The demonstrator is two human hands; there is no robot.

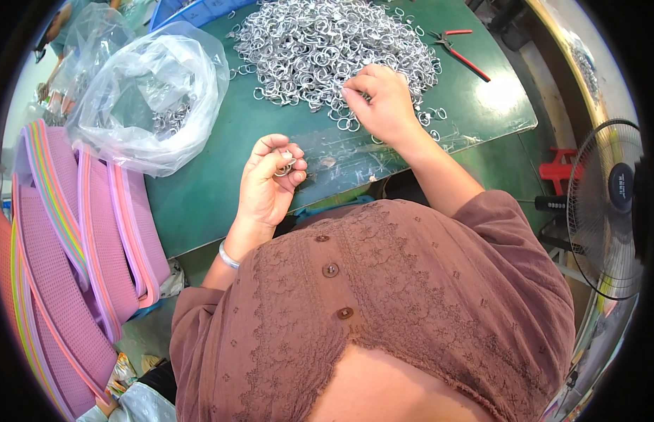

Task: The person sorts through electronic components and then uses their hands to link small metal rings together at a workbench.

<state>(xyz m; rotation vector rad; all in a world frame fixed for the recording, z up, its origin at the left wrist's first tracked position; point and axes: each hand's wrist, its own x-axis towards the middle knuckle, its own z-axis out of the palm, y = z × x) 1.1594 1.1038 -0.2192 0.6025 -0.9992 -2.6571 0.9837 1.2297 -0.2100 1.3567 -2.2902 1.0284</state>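
Clamping metal rings (pixel 284 169) in curled fingers (pixel 271 142), the left hand (pixel 262 184) hovers; the right hand (pixel 384 103), grip unclear, meets a ring pile (pixel 309 49).

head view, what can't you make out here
All in the head view:
Metal rings in the left hand: count hidden by its grip.
Right hand: whether it grips a ring, too small to tell.
Metal ring pile: lower rings buried under upper ones.
Blue plastic bin: cut off by the top edge.

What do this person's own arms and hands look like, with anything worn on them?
The left hand and right hand are ungloved. Loose brown sleeves leave the forearms bare, and a smooth silver-coloured bangle circles the left wrist.
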